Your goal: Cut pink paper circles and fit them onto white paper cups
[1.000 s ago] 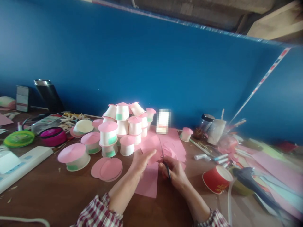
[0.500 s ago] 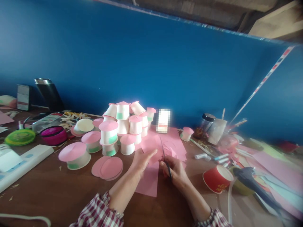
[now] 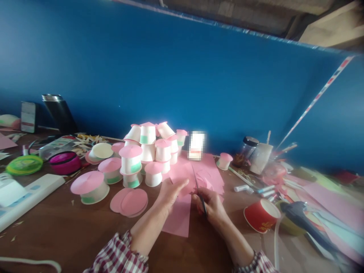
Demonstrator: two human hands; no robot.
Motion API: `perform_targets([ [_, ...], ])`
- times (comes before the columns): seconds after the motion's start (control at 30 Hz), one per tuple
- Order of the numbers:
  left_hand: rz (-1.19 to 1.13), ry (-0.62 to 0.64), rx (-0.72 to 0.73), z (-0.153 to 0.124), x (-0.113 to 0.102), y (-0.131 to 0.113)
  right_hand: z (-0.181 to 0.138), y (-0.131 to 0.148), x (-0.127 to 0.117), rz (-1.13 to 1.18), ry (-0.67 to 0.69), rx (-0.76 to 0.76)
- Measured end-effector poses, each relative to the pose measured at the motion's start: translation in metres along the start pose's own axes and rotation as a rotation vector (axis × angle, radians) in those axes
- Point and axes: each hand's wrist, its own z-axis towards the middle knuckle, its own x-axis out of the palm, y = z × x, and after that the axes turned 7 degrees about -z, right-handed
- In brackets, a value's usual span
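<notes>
My left hand [image 3: 170, 192] is closed on a piece of pink paper [image 3: 182, 173], its thumb lying on top. In my right hand [image 3: 211, 203] is a pair of dark-handled scissors [image 3: 202, 203], the blades pointing away from me along the paper's right edge. Curled pink offcuts [image 3: 204, 179] lie just beyond the scissors. Under my left hand a pink sheet [image 3: 179, 218] rests on the brown table. Two cut pink paper discs [image 3: 134, 201] overlap to the left of my left forearm.
White paper cups with pink tops [image 3: 131, 157] are stacked left of my hands. To the right stand a red paper cup [image 3: 260, 216], a glue gun [image 3: 301, 212] and several markers [image 3: 265, 189]. A white power strip [image 3: 36, 197] and a black flask [image 3: 59, 113] are on the left.
</notes>
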Motion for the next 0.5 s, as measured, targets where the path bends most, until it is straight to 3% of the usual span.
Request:
perform_targets([
  [0.5, 0.002, 0.014, -0.012, -0.0017, -0.0006, -0.0062, 0.0007, -0.0018, -0.0011, -0.018, 0.011, 0.007],
])
